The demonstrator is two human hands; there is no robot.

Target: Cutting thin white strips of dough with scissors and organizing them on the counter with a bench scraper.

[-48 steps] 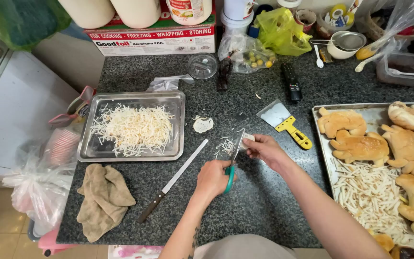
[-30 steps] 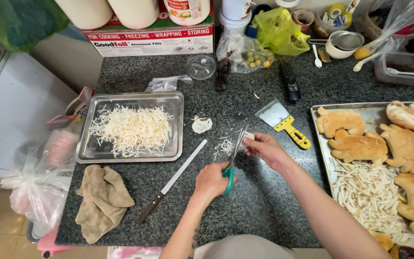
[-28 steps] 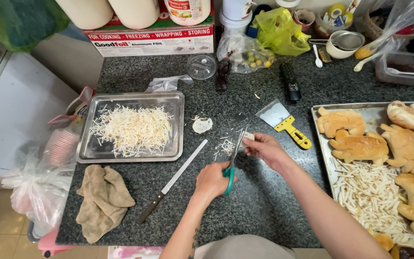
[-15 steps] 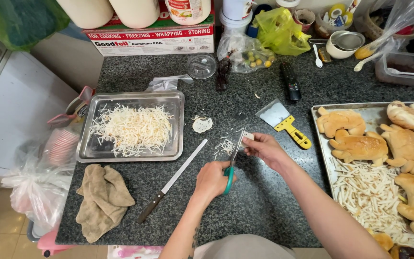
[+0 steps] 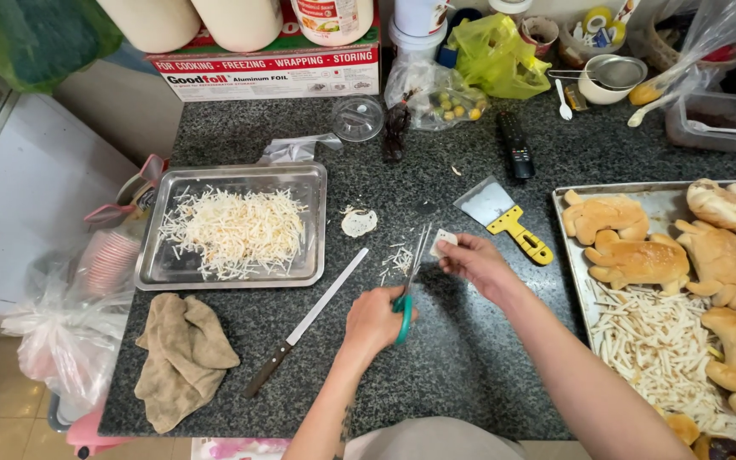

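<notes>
A: status on the hands?

B: left hand [image 5: 374,319] closed round the green handles of the scissors [image 5: 409,277], blades pointing up toward the far edge of the worktop [image 5: 462,358], near its middle. blades look nearly closed, hard to be sure at this size

A: right?

B: right hand [image 5: 477,262] pinches a small white piece [image 5: 443,242] between thumb and fingers, held just beside the blade tips. other fingers curled

A: what's under it?

B: small scatter of white strips [image 5: 396,258] on the worktop right below the blades. a round white scrap [image 5: 358,222] lies just left of that

A: surroundings?

B: long knife [image 5: 307,320] lies diagonally left of the left hand, handle toward the near edge. steel tray [image 5: 313,183] of shredded white strips at the left side, brown cloth [image 5: 179,358] at the near-left corner. yellow-handled scraper [image 5: 504,217] just beyond the right hand. baking tray [image 5: 574,255] at the right edge carries animal-shaped buns [image 5: 636,262] and a pile of pale sticks [image 5: 662,349]
</notes>
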